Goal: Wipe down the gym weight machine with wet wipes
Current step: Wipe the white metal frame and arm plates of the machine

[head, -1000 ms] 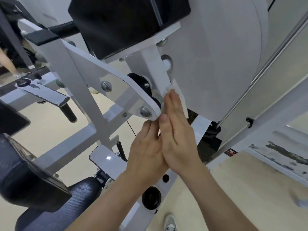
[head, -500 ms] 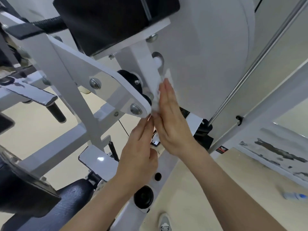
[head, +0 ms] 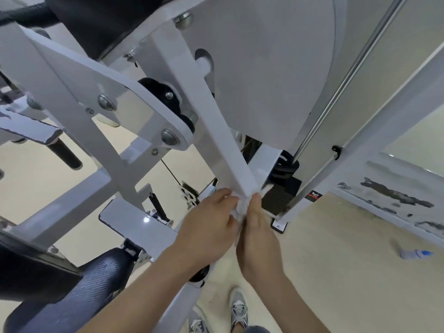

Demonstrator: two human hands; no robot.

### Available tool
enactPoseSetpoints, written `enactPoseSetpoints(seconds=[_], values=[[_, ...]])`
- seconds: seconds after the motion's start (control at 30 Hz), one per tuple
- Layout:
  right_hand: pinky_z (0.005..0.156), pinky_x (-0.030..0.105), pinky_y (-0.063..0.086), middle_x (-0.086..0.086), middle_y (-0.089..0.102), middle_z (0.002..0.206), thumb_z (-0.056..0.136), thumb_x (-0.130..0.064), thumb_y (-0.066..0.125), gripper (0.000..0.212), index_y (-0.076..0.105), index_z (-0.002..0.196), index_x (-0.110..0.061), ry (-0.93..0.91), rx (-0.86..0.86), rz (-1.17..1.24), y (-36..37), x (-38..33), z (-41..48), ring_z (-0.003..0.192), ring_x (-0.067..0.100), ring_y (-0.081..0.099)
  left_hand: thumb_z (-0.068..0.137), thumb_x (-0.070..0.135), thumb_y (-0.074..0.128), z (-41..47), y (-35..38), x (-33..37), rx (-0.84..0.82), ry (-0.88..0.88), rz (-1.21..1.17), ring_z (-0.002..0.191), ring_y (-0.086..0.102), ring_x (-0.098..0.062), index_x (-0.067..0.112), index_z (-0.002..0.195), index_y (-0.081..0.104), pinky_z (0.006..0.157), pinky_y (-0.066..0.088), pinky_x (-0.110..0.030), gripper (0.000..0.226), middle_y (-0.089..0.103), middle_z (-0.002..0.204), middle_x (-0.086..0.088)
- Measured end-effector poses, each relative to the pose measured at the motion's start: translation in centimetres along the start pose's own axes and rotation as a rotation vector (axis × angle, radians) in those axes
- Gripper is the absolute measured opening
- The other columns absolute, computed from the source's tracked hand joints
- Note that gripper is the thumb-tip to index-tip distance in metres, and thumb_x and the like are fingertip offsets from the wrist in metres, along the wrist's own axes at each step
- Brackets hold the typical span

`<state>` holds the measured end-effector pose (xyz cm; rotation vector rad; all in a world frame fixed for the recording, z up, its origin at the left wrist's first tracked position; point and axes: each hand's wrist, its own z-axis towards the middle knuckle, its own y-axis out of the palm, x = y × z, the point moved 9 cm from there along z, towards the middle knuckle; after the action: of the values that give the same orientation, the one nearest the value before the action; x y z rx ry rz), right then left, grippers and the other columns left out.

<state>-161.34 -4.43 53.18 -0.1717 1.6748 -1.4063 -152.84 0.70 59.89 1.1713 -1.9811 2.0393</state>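
The wet wipe [head: 240, 210] is bunched round the low end of the white bar [head: 211, 121], squeezed between my two hands. My left hand [head: 211, 222] has its fingers curled over the wipe from the left side. My right hand [head: 260, 234] closes on it from the right, thumb up along the bar's edge, with a scrap of wipe poking out past my fingertips. So both hands grip the wipe, with the bar sandwiched inside it.

The bar's long axis runs from my fingers up and away to the left, toward the black pad [head: 96, 22] overhead. I judge that any further stroke must follow that line, and neither hand is better placed, since they sit level on either side.

Room along it is tight. On the left, the pivot plate [head: 134, 97] with its bolts and the black knob [head: 165, 97] crowd the bar about halfway up. On the right, the white shroud [head: 276, 68] lies close behind it, so my right knuckles have less room there. Near my hands the bar stands free.

Just right of my fingers sits the weight stack [head: 278, 195], with the guide rod [head: 336, 97] rising from it. A bottle [head: 415, 254] lies on the floor [head: 348, 272], well apart.
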Motion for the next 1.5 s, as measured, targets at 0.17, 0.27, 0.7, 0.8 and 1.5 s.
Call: enactPoseSetpoints(seconds=[0.17, 0.27, 0.7, 0.8, 1.5], values=[[0.058, 0.018, 0.037, -0.013, 0.048, 0.059, 0.099, -0.006, 0.036, 0.033, 0.04, 0.069, -0.018, 0.55, 0.007, 0.976, 1.9, 1.0, -2.8, 0.051, -0.003, 0.041, 0.098, 0.018, 0.04, -0.5, 0.0, -0.1, 0.012, -0.039, 0.06, 0.133, 0.044, -0.015, 0.016, 0.138, 0.051, 0.102, 0.04, -0.029, 0.041, 0.032, 0.156, 0.007], [0.09, 0.02, 0.041, -0.006, 0.059, 0.1, 0.101, -0.029, 0.037, 0.023, 0.05, 0.106, -0.011, 0.538, 0.067, 1.072, 0.6, 0.9, 1.7, 0.088, -0.002, 0.055, 0.096, 0.023, 0.035, -0.9, 0.2, -0.3, 0.015, -0.039, 0.039, 0.127, 0.048, -0.013, 0.02, 0.127, 0.058, 0.096, 0.045, -0.033, 0.04, 0.041, 0.15, 0.009], [0.119, 0.048, 0.024, 0.004, 0.018, 0.162, 0.096, -0.058, 0.037, 0.08, 0.001, 0.157, -0.02, 0.253, -0.078, 1.108, 4.3, -1.4, -2.6, 0.149, 0.018, 0.021, 0.094, 0.031, 0.041, -7.3, -1.3, -1.2, 0.254, -0.037, 0.193, 0.121, 0.046, -0.01, 0.019, 0.124, 0.06, 0.096, 0.034, -0.013, 0.039, 0.057, 0.133, 0.003], [0.122, 0.045, 0.018, -0.004, 0.009, 0.164, 0.098, -0.052, 0.03, 0.059, 0.0, 0.149, -0.044, 0.33, 0.068, 1.106, 3.2, 0.6, 1.1, 0.15, 0.013, 0.013, 0.096, 0.036, 0.042, -9.8, -1.4, -1.8, 0.28, -0.083, 0.235, 0.126, 0.047, -0.016, 0.018, 0.129, 0.059, 0.092, 0.041, -0.022, 0.042, 0.049, 0.143, -0.002], [0.116, 0.019, 0.014, -0.012, 0.014, 0.158, 0.107, -0.023, 0.028, 0.06, -0.005, 0.156, -0.015, 0.334, 0.201, 0.982, 4.6, -9.2, -13.4, 0.146, 0.01, 0.019, 0.086, 0.021, 0.038, -28.7, -2.3, -7.6, 0.144, 0.144, 0.634, 0.145, 0.027, -0.028, 0.011, 0.149, 0.037, 0.113, 0.035, -0.045, 0.063, 0.027, 0.158, -0.012]])
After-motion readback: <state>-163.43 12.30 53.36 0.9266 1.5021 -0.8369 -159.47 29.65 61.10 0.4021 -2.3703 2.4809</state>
